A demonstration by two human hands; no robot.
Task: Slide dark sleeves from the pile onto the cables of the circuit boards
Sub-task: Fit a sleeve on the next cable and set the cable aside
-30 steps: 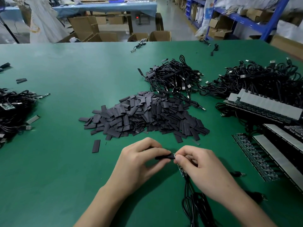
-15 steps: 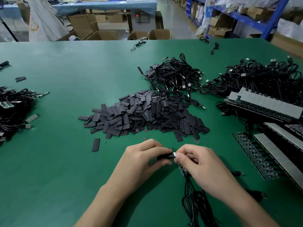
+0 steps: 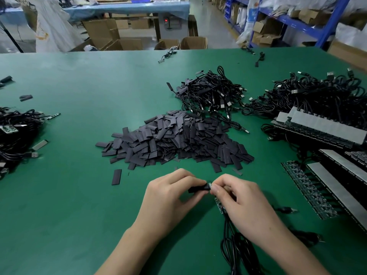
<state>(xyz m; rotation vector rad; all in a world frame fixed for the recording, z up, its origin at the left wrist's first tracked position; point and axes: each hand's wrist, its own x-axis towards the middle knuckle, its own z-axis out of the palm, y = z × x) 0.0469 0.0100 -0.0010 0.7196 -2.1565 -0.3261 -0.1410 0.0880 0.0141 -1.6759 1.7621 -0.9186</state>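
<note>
left hand [image 3: 168, 201]: sleeve [image 3: 197, 189]; right hand [image 3: 244, 207]: board [image 3: 219, 205]

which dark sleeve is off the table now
The dark sleeve pinched in the left hand, at the circuit board held by the right hand; the others lie on the table.

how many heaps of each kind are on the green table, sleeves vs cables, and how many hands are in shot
sleeve pile: 1
cable heaps: 3
hands: 2 (left hand pinching a sleeve, right hand pinching a circuit board)
total: 6
</note>
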